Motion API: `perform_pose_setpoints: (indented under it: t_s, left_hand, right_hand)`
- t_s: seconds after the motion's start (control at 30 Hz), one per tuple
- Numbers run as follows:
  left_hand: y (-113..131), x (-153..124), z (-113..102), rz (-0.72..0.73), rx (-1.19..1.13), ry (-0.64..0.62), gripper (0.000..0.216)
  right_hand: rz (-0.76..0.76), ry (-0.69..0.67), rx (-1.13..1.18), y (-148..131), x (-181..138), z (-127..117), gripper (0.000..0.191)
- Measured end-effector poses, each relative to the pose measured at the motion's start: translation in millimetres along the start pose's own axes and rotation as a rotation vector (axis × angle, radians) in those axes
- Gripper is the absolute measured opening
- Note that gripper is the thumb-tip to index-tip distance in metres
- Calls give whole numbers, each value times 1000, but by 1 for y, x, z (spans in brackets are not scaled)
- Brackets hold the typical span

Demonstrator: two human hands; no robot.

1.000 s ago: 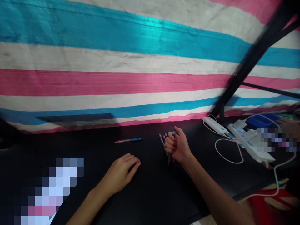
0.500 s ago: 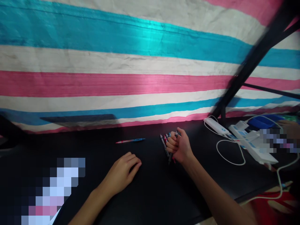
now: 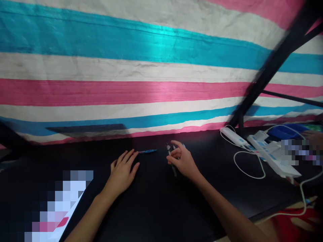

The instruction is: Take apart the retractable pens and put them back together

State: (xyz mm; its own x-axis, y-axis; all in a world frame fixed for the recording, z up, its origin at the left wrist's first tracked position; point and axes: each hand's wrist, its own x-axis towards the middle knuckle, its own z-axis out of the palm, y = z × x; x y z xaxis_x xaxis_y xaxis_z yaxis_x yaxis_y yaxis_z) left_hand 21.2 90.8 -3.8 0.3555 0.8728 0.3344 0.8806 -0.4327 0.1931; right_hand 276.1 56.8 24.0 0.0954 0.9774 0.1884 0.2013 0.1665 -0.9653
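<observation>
1. We take the blue pen (image 3: 148,151) as the landmark; it lies across the tabletop (image 3: 151,208), its blue end pointing right.
2. Left grip: the left hand (image 3: 121,173) is palm down with fingers spread, the fingertips at the blue pen's left end. We cannot tell whether they press on it or merely cover it.
3. Right grip: the right hand (image 3: 185,163) is partly curled, to the right of the blue pen, with thumb and fingers at a grey pen (image 3: 174,170). We cannot tell how firmly it is held.
4. The grey pen slants steeply, right of the blue pen and apart from it. At least one more pen shows behind the right fingers; the hand hides the count.
5. For good control, we should pinch the grey pen near mid-barrel, so that neither end swings.
6. We should lay the left fingertips lightly along the blue pen's barrel; pressure on one side could make it roll.
7. We should move slowly around the partly hidden pens, since a brushing knuckle could scatter them.
</observation>
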Motion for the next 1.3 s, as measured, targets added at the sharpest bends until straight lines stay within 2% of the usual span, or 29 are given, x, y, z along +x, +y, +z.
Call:
perform_pose_setpoints:
  t_s: [0.1,0.3,0.4,0.53,0.7,0.8,0.87,0.97,1.03,1.1,1.2,1.3]
  left_hand:
    - [-1,1,-1,-9,16,11,33]
    - [-1,3,-7,-10,-152,15,26]
    - [-3,3,-8,-25,-250,26,27]
    - [-4,1,-9,-51,-307,19,28]
    - [-4,0,-10,-39,-307,-6,28]
    - [-1,1,-16,-76,-398,34,26]
    - [3,2,-22,-144,-548,24,27]
    - [16,0,-29,-248,-918,-100,33]
    - [27,-2,-30,-233,-1102,-214,33]
    - [39,-6,-28,-178,-1192,-333,27]
    - [55,-12,-24,-86,-1204,-389,20]
    - [60,-14,-23,-43,-1066,-335,20]
  right_hand:
    - [-89,-3,-313,5,1,0,39]
    - [-194,118,-626,14,9,2,58]
    - [-209,205,-682,16,13,-3,59]
    - [-253,239,-611,13,12,-9,39]
    - [-364,117,-558,7,4,-1,11]
    - [-395,-18,-502,4,-1,8,10]
    - [-370,-87,-456,2,-6,13,11]
    - [-332,-153,-414,-3,-12,19,18]
    - [-351,-199,-393,-8,-15,21,23]
    - [-400,-259,-355,-13,-17,22,23]
    - [-432,-328,-272,-16,-19,23,17]
    - [-309,-346,-151,-15,-19,25,13]
